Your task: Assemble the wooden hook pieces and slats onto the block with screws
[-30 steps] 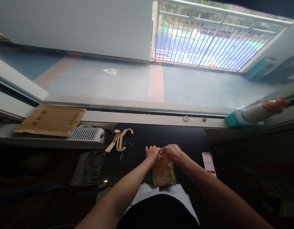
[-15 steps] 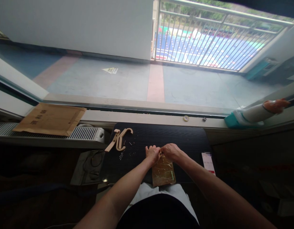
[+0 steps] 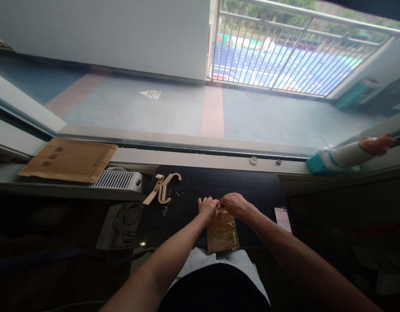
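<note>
Dark tabletop (image 3: pixel 252 186) against a glass wall, railed terrace beyond. At the near edge, midway along: clear packet (image 3: pixel 222 232) of thin wood, lying flat. On its far end, left hand (image 3: pixel 208 208) and right hand (image 3: pixel 233 205) touching, each grip clenched on the plastic. Toward the far left corner, curved wooden pieces (image 3: pixel 163 188), small pins (image 3: pixel 166 211) beside. By the right edge, a phone (image 3: pixel 283 219).

Both hands at packet (image 3: pixel 222 232) on table (image 3: pixel 252 186), wooden pieces (image 3: pixel 162 188) left, card (image 3: pixel 283 219) right, envelope (image 3: pixel 67 159) far left
</note>
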{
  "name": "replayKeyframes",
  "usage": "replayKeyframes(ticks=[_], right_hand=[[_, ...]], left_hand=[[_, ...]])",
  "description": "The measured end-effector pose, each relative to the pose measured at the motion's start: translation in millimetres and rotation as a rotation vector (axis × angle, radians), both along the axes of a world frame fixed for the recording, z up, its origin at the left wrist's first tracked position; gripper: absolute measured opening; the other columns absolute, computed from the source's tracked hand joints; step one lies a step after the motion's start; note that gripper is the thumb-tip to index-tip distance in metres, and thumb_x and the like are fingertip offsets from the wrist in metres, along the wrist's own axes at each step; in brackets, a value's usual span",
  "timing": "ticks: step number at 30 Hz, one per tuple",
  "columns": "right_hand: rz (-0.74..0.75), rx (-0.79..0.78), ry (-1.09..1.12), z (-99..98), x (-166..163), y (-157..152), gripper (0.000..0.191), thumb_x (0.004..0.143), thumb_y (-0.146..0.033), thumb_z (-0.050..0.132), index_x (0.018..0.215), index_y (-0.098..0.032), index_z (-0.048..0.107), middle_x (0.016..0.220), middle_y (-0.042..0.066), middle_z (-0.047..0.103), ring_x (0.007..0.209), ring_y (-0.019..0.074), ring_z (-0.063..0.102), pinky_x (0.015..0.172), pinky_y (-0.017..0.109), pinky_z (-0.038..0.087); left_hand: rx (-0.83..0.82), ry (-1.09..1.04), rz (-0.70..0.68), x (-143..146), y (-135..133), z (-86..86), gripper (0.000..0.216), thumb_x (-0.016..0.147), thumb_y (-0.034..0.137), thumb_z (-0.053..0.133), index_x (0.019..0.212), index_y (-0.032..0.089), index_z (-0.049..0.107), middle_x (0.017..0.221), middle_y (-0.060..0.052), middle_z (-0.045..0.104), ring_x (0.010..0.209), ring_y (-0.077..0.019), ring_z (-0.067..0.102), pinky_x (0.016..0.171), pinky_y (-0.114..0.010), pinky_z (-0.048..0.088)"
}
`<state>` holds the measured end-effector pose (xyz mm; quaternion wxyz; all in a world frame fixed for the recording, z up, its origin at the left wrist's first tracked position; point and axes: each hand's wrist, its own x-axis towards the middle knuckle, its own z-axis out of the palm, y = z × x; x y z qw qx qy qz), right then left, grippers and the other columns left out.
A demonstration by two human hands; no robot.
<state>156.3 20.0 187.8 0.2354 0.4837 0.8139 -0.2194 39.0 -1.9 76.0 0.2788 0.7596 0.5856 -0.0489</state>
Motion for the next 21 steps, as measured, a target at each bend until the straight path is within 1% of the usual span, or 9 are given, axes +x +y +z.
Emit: replayKeyframes(ticks=[5, 9, 14, 18, 21], right_hand=[[-0.023, 0.001, 0.006, -6.1, 3.1, -0.5, 0.023, 0.083, -0.022, 0.049, 0.091, -0.019, 0.071, 0.091, 0.010, 0.071, 0.087, 0.0194, 0.065, 0.070, 0.022, 0.043], [-0.065, -0.005, 0.025, -8.5, 2.5, -2.3, 0.025, 0.084, -0.023, 0.047, 0.093, -0.019, 0.070, 0.092, 0.010, 0.070, 0.086, 0.0179, 0.065, 0.069, 0.021, 0.042], [-0.072, -0.007, 0.010, -3.2, -1.6, -2.4, 0.025, 0.084, -0.023, 0.047, 0.091, -0.019, 0.070, 0.090, 0.009, 0.071, 0.085, 0.0187, 0.065, 0.068, 0.022, 0.043], [-0.039, -0.002, -0.008, 2.4, -3.5, -1.6, 0.022, 0.081, -0.021, 0.050, 0.091, -0.020, 0.070, 0.093, 0.009, 0.071, 0.089, 0.0197, 0.064, 0.069, 0.023, 0.043], [-0.027, -0.015, -0.018, 1.1, -3.1, -1.6, 0.023, 0.080, -0.017, 0.050, 0.090, -0.019, 0.071, 0.094, 0.009, 0.071, 0.089, 0.0190, 0.065, 0.070, 0.022, 0.042]], left_hand=[[0.013, 0.014, -0.006, 0.3, 0.0, -1.3, 0.024, 0.083, 0.037, 0.044, 0.090, 0.025, 0.064, 0.096, -0.007, 0.060, 0.098, -0.0250, 0.053, 0.090, -0.047, 0.032], [0.016, 0.011, -0.006, 0.8, -0.4, -1.2, 0.024, 0.082, 0.039, 0.045, 0.089, 0.025, 0.064, 0.096, -0.006, 0.060, 0.098, -0.0247, 0.053, 0.091, -0.047, 0.031], [0.016, 0.018, -0.005, 0.3, -0.7, 0.2, 0.024, 0.083, 0.038, 0.044, 0.088, 0.025, 0.064, 0.096, -0.006, 0.060, 0.097, -0.0241, 0.053, 0.091, -0.046, 0.032], [-0.007, 0.023, -0.006, -0.2, -0.4, 1.3, 0.025, 0.085, 0.037, 0.042, 0.090, 0.025, 0.063, 0.097, -0.006, 0.060, 0.099, -0.0234, 0.052, 0.093, -0.046, 0.030], [-0.018, 0.019, -0.012, -0.2, 0.0, 2.5, 0.025, 0.085, 0.038, 0.042, 0.091, 0.025, 0.063, 0.099, -0.006, 0.060, 0.100, -0.0234, 0.051, 0.093, -0.046, 0.030]])
